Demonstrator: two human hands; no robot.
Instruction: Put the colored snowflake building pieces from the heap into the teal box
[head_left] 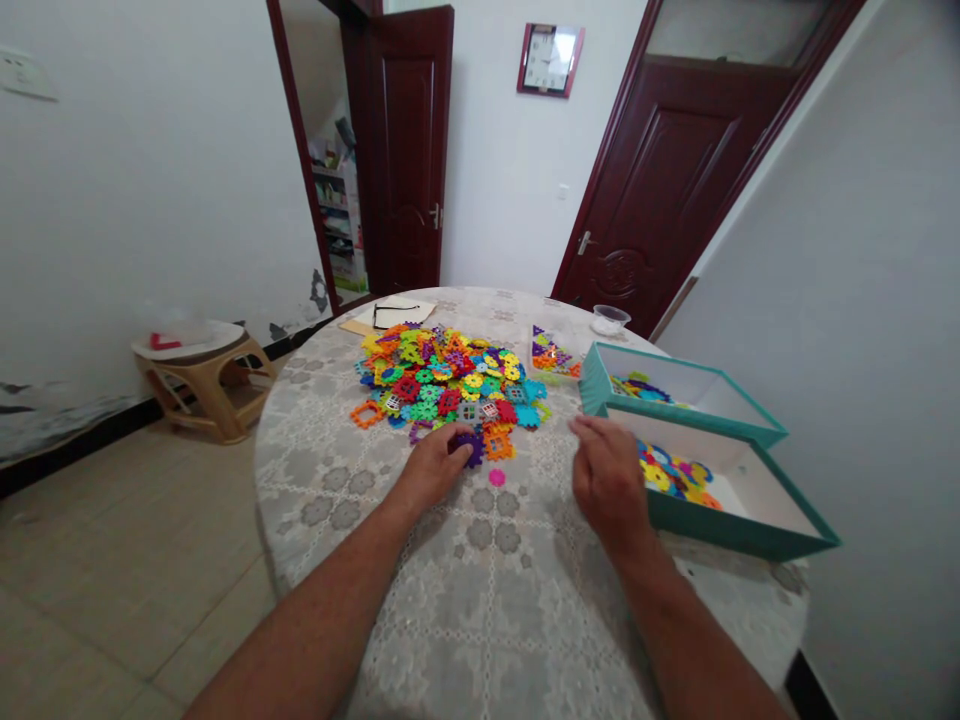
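Note:
A heap of colourful plastic interlocking building pieces (442,375), many gear-shaped and some square, lies on the round table. At its near edge, my left hand (431,468) is closed with thumb and fingers on a purple gear-shaped piece (474,449). A small pink piece (496,478) lies by itself just right of that hand, below an orange square piece (498,443). My right hand (609,480) is beside the left end of the nearer teal box (739,532), its fingers pressed together. Whatever is between those fingers, if anything, is hidden.
The nearer box and a second teal box (682,372) behind it hold loose pieces. Farther back are a clear tray of sorted pieces (555,352), a clear bowl (610,318), and eyeglasses (396,310) on paper. A stool (214,385) stands left of the table.

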